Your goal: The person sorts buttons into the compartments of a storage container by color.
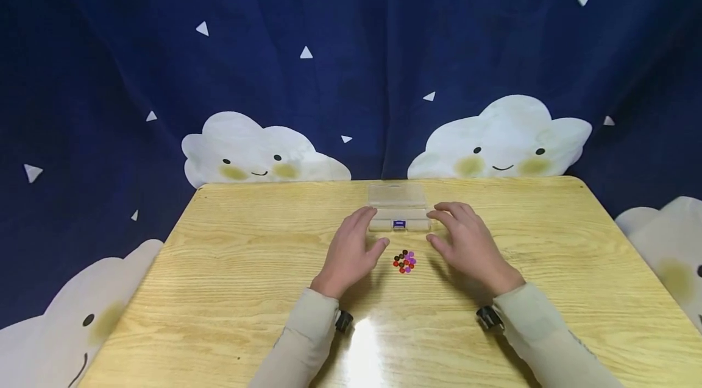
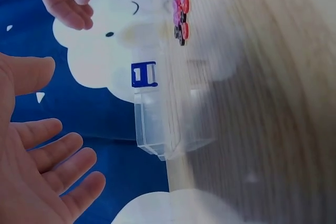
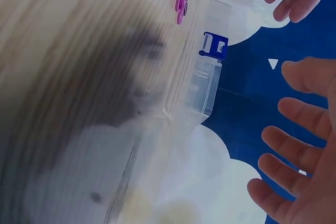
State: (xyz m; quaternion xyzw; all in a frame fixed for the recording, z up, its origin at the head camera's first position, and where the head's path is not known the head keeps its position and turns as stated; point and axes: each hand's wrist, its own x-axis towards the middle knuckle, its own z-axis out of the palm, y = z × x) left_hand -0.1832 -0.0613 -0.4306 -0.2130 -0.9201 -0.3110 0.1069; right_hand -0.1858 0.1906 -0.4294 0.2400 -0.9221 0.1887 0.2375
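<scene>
A clear plastic box [image 1: 384,225] with a blue latch [image 1: 399,225] lies near the table's far edge, its transparent lid [image 1: 396,195] folded back behind it. In front of the box sits a small cluster of red, purple and dark round buttons [image 1: 404,262]. My left hand [image 1: 353,249] is held at the box's left side, fingers spread and relaxed, gripping nothing. On the right side, my right hand [image 1: 466,243] mirrors it with loosely bent fingers, also holding nothing. Both wrist views show a gap between the fingers and the box [image 2: 152,121].
The wooden table [image 1: 247,266] extends to both sides. Behind it hangs a dark blue curtain [image 1: 351,10] with white clouds and triangles. A dark band with a small device [image 1: 343,321] is on the left wrist, and a similar one [image 1: 489,318] on the right.
</scene>
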